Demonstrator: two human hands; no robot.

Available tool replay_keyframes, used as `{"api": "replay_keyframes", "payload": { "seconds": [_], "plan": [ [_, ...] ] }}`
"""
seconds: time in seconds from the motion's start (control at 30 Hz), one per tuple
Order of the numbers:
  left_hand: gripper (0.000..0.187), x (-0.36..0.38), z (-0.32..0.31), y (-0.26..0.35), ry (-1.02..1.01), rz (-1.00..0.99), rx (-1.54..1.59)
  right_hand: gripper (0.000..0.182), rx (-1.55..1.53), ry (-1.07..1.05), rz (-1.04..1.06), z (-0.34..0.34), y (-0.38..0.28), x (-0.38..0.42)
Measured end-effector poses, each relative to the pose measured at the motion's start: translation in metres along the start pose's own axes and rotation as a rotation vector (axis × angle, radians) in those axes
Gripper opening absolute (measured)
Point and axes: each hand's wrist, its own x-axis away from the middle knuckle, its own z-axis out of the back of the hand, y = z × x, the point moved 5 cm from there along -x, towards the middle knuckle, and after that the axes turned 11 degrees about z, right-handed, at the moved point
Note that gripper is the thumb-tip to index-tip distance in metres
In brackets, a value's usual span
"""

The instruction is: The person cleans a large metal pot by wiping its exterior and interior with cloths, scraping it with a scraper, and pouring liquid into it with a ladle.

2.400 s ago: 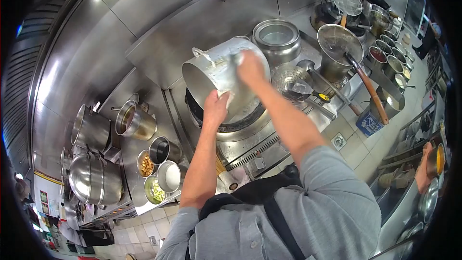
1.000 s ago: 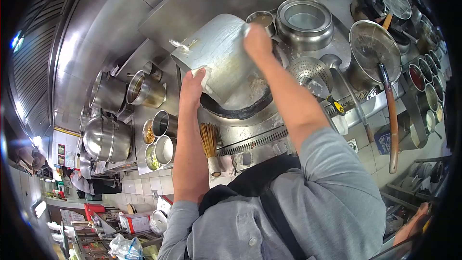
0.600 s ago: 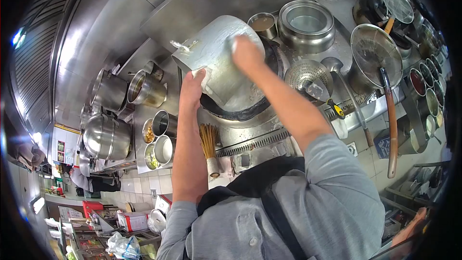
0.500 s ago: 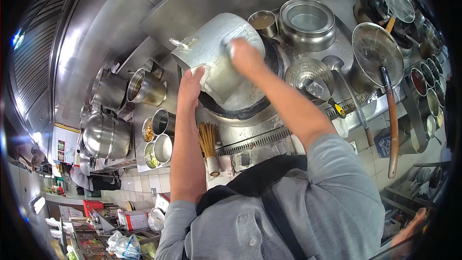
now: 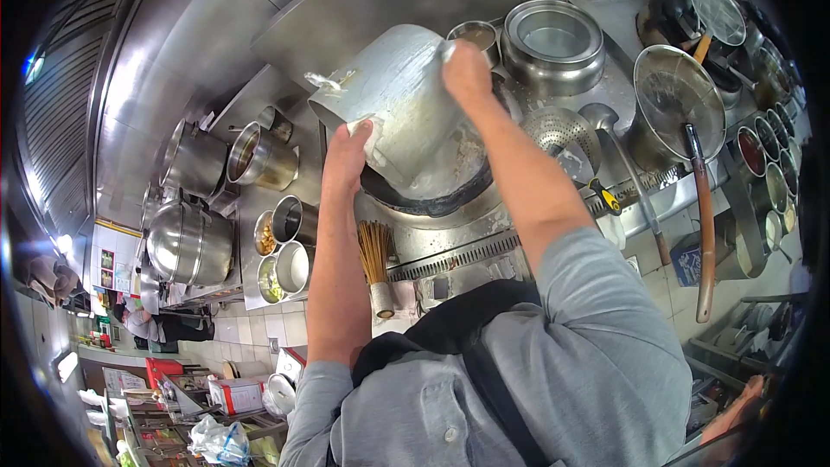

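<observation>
A large metal pot [image 5: 389, 78] lies tilted on its side over a black-rimmed wok [image 5: 432, 201] on the stove. My left hand [image 5: 348, 154] grips the pot's handle at its lower left through a white cloth [image 5: 374, 143]. At the pot's right end, my right hand [image 5: 467, 73] is closed on a small pale thing that I cannot make out, pressed to the pot's edge. A second handle with white cloth or foam on it [image 5: 323, 81] sticks out at the pot's upper left.
A bamboo brush [image 5: 375, 264] stands at the stove's front. To the right are a perforated ladle [image 5: 560, 134], a ladle [image 5: 635, 164] and a strainer [image 5: 679, 95]. Lidded and open pots [image 5: 190, 242] stand left. Another person [image 5: 160, 326] is far left.
My right hand has moved up and right along the pot to its far edge. My left hand keeps its hold, and the pot has turned slightly.
</observation>
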Motion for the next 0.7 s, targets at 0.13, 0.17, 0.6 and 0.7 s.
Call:
{"api": "replay_keyframes", "payload": {
  "seconds": [0.13,0.17,0.6,0.7],
  "plan": [
    [0.037,-0.007,0.002,0.001,0.052,-0.042,-0.114,0.022,-0.287,0.054,0.346,-0.019,-0.093,0.071],
    [0.037,-0.009,0.001,-0.002,0.038,-0.032,-0.078,0.023,-0.301,0.027,0.292,-0.015,-0.086,0.084],
    [0.046,0.001,-0.011,-0.015,-0.094,-0.021,0.06,0.061,-0.231,-0.213,-0.684,0.137,0.147,0.193],
    [0.045,-0.001,-0.014,-0.019,-0.082,-0.022,0.058,0.057,-0.115,-0.223,-0.542,0.16,0.176,0.196]
  ]
}}
